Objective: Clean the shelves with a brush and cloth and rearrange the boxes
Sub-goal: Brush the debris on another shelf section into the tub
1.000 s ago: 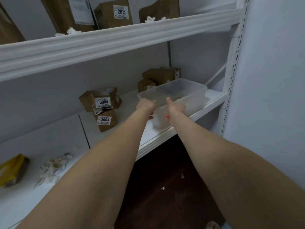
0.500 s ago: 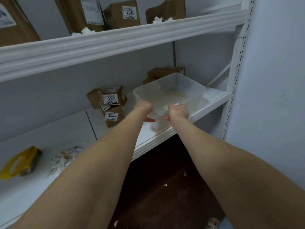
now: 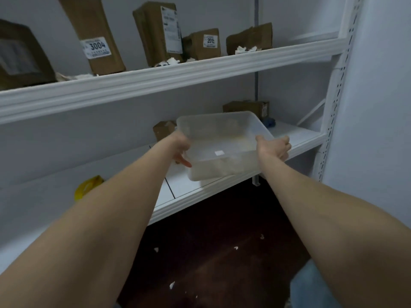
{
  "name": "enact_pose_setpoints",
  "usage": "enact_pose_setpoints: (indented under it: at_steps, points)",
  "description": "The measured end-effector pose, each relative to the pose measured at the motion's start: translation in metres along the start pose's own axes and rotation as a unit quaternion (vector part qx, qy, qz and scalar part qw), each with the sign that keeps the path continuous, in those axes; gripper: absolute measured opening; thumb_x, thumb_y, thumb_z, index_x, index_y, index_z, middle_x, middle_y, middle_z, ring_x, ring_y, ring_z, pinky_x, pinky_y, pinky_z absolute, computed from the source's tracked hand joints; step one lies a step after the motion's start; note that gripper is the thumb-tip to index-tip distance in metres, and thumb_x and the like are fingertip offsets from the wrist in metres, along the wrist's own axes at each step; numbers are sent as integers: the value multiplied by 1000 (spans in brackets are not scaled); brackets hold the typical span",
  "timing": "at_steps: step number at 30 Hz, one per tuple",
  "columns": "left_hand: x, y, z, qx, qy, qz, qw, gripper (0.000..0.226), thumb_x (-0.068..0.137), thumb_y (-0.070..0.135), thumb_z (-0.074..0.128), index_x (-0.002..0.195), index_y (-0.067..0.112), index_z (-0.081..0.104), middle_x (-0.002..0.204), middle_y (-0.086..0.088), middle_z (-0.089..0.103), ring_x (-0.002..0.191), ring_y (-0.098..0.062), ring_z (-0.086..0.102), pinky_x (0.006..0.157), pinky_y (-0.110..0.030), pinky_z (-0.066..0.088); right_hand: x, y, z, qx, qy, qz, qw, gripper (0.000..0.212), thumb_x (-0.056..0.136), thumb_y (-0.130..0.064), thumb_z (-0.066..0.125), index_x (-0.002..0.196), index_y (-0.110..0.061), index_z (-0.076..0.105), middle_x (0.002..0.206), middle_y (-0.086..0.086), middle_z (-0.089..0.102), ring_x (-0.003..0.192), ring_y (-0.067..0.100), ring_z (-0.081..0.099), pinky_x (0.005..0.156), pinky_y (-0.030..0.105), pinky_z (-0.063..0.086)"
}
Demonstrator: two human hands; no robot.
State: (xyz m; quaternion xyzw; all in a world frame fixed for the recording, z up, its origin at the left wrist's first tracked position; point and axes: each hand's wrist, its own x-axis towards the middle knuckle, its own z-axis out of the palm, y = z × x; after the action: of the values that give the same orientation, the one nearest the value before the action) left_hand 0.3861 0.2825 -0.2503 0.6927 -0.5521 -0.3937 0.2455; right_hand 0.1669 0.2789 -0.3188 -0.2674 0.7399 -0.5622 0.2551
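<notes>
The person is lifting the clear plastic tub (image 3: 222, 150) off the middle shelf (image 3: 298, 138), right of centre in the frame. A second ago it was sitting flat there with both hands bunched at its near edge. Now it is tilting its open top toward the camera and appears to be hanging just above the shelf's front lip. The left hand (image 3: 181, 147) is gripping the tub's left wall. The right hand (image 3: 274, 147) is holding the right rim, thumb on top and fingers curling beneath, so each grip is closed on the tub. Something pale is lying in its bottom, too blurred to name. Cardboard boxes (image 3: 246, 107) are standing behind it at the back of the shelf, and labelled boxes (image 3: 97, 41) are lining the upper shelf (image 3: 200, 72) among white scraps (image 3: 244, 49). With the tub coming away, that stretch of shelf is probably being freed for wiping, though neither brush nor cloth is showing. The tilt is risking a spill of whatever is inside.
</notes>
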Motion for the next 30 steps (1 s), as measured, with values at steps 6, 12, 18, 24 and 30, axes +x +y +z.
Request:
enact_pose_setpoints:
  at_steps: [6,12,18,24,30]
  points:
    - [-43,-30,-47,76,17,-39,996,47,93,-5,39,139,-1,32,146,-21,30,93,-44,62,37,-36,53,-38,-1,10,-35,-84,27,995,47,91,-35,54,130,-7,51,132,15,50,114,35,54,94,43,48]
    - [-73,-58,-88,142,73,-99,982,45,93,9,38,135,-5,36,123,-24,55,58,-28,67,53,-38,55,-67,3,31,-76,-148,14,986,34,93,-21,51,122,-4,57,124,16,58,109,36,58,91,41,50]
    - [-98,-86,-102,96,152,-132,975,37,98,24,47,122,-3,45,90,-21,58,76,-31,60,72,-45,53,-94,0,42,-139,-194,-41,970,31,87,-27,55,112,-9,62,117,13,63,104,35,61,83,37,48]
    - [-130,-104,-118,214,223,-180,934,22,95,-1,38,84,-11,54,114,-29,61,104,-40,63,93,-48,50,-122,2,53,-176,-285,-104,936,45,82,-50,60,108,-13,65,115,9,63,102,33,61,76,34,43]
    - [-152,-136,-122,278,150,-241,918,26,93,-3,47,115,-17,51,111,-28,62,79,-33,64,86,-41,53,-145,7,56,-241,-311,-147,908,38,84,-32,56,117,-14,64,123,9,62,112,32,58,89,33,46]
